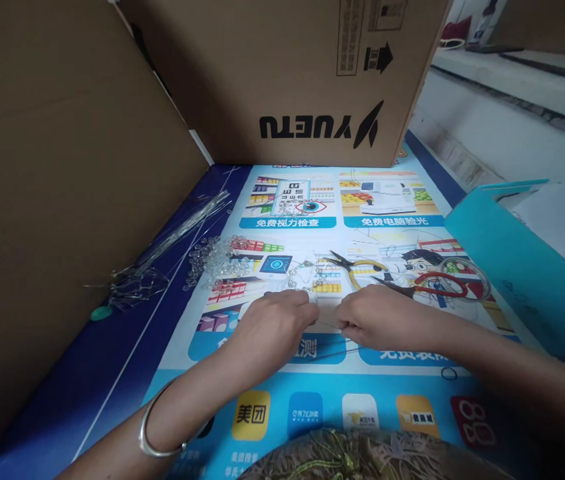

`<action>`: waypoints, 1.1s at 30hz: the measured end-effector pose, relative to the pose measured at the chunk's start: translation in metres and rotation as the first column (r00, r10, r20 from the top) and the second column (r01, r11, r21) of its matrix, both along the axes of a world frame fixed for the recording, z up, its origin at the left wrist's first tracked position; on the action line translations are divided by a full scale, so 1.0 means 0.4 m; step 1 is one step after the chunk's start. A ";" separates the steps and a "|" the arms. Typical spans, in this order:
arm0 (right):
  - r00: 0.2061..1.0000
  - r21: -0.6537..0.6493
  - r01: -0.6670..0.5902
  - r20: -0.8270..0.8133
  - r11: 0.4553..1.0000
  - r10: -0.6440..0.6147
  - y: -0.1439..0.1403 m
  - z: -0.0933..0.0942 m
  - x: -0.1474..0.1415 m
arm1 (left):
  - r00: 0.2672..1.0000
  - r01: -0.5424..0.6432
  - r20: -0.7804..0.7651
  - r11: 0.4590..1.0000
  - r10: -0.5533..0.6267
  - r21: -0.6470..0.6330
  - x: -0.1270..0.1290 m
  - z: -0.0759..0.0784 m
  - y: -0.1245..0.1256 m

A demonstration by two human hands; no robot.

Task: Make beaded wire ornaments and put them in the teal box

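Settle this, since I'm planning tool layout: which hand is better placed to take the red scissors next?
Likely the right hand: the scissors lie just beyond it, handles toward the person's right. The left hand is farther away, with the right between.

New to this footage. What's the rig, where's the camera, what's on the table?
No machine here: just a person's bare hands, seen from one camera worn on the head, looking forward and down. The left hand and right hand are close together, fingers curled in; what they may hold is too hidden to tell. On a printed sheet lie yellow-handled pliers and a red-handled tool. Clear beads and a wire bundle sit left, a turquoise box right.
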State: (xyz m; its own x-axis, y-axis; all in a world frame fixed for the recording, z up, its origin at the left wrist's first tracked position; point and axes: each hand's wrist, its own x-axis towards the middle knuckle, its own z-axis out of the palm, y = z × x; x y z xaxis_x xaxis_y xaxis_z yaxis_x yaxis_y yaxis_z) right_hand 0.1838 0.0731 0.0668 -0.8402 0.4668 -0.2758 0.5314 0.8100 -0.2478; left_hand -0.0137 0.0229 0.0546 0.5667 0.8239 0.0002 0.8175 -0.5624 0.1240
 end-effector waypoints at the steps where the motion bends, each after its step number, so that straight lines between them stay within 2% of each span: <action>1: 1.000 0.002 0.008 -0.013 1.000 -0.008 0.002 -0.003 0.001 | 1.000 -0.005 -0.011 1.000 0.005 0.002 0.001 0.001 0.001; 9: 0.997 0.096 0.081 0.008 0.992 -0.082 0.003 -0.002 -0.008 | 0.999 0.002 -0.043 1.000 -0.001 0.004 0.003 -0.007 0.005; 14: 0.998 0.152 0.048 0.032 0.987 -0.054 -0.004 -0.001 -0.011 | 0.999 0.044 -0.020 0.999 -0.043 0.030 0.012 -0.008 -0.001; 25: 0.995 0.127 0.050 0.079 0.991 -0.060 -0.010 -0.009 -0.013 | 0.999 0.025 -0.037 0.998 -0.023 0.058 0.024 -0.023 -0.010; 29: 0.990 0.126 0.139 -0.004 0.982 -0.139 0.000 -0.011 -0.016 | 0.998 -0.058 0.004 0.996 0.058 0.065 0.015 -0.029 -0.001; 33: 0.953 -0.018 0.249 -0.175 0.968 -0.248 0.024 -0.022 -0.009 | 0.984 -0.113 0.140 0.994 0.110 0.012 0.005 -0.039 0.011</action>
State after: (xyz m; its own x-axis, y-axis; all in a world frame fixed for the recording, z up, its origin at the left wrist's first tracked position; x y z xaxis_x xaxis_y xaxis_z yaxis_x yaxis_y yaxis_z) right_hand 0.1801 0.0827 0.0578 -0.7322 0.6681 -0.1326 0.6649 0.6589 -0.3517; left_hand -0.0116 0.0272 0.0391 0.4647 0.8809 0.0897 0.8508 -0.4723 0.2302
